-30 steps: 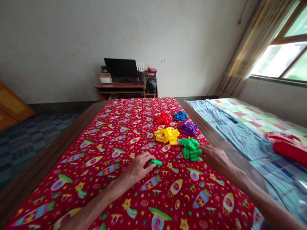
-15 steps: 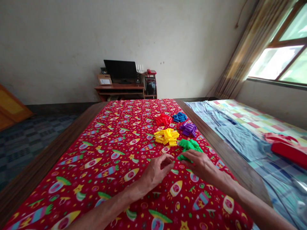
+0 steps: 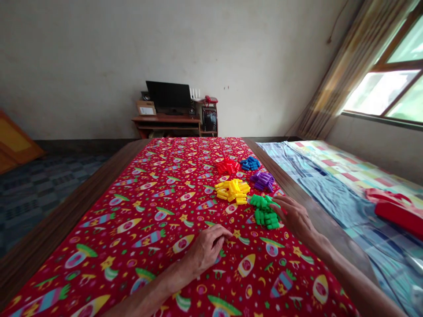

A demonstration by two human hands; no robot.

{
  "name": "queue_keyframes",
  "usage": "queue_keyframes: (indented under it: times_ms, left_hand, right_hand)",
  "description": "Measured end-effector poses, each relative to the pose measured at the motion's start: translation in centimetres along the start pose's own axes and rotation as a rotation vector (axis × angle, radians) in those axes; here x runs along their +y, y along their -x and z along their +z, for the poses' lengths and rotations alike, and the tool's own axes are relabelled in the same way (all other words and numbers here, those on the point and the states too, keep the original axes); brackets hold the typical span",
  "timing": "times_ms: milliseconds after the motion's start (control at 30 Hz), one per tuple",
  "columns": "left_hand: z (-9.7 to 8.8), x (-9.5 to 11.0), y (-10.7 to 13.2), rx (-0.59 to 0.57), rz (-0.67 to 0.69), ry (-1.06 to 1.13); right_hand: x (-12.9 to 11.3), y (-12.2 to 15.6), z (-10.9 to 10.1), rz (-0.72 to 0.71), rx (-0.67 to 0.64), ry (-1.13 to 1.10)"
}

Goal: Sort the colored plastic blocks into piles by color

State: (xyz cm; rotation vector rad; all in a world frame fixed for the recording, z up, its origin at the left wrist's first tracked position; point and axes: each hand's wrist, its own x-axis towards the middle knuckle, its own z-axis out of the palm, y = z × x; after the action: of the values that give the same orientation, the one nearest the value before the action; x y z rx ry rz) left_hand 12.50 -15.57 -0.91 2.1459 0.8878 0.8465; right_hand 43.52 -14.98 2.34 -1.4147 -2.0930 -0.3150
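Note:
Five sorted heaps of small plastic pieces lie on a red rocket-print cloth (image 3: 142,211): green (image 3: 263,212), yellow (image 3: 233,191), purple (image 3: 262,179), red (image 3: 227,166) and blue (image 3: 250,163). My right hand (image 3: 295,216) rests on the cloth with its fingers stretched against the right side of the green heap. My left hand (image 3: 207,247) lies palm down on the cloth, left of and nearer to me than the green heap, fingers loosely bent, with nothing seen in it.
The cloth covers a long wooden table (image 3: 62,215). A bed with checked sheets (image 3: 343,176) runs along its right side, with a red thing (image 3: 398,210) on it. A desk with a monitor (image 3: 168,115) stands at the far wall. A curtained window (image 3: 390,88) is at right.
My left hand carried one green piece from the cloth to the green heap, then drew back empty toward me. My right hand closed in over the heap, then shifted to its right side.

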Motion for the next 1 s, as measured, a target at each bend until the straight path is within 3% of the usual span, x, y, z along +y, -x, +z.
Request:
queue_keyframes:
  times_ms: [167,300,467,567,667,733,833,1000]
  left_hand:
    - [0.0,-0.8,-0.2,0.016,0.013,0.020]
    - [-2.7,-1.7,-1.0,0.131,0.022,-0.064]
    - [-8.4,-4.5,-0.6,0.304,-0.058,-0.315]
    - [-10.1,-7.0,0.3,0.359,-0.097,-0.429]
    - [-10.5,-9.0,0.9,0.426,-0.140,-0.457]
    - [-10.4,-9.6,1.1,0.456,-0.144,-0.449]
    - [-10.4,-9.8,1.3,0.480,-0.119,-0.450]
    - [-10.5,-9.6,1.6,0.424,-0.086,-0.467]
  right_hand:
    - [-5.1,-1.7,-1.6,-0.107,0.004,-0.222]
    - [-7.6,-4.3,-1.2,-0.230,-0.013,-0.257]
    - [-7.9,-8.4,0.2,0.090,0.042,-0.519]
    - [-11.1,-9.4,3.0,0.109,-0.186,-0.762]
    - [-15.8,-9.4,7.4,-0.057,-0.370,-0.829]
    - [-18.3,-9.5,10.4,-0.114,-0.391,-0.755]
    - [-20.0,-9.7,13.7,-0.201,-0.376,-0.584]
    - [-19.7,-9.2,15.6,-0.419,-0.349,-0.408]
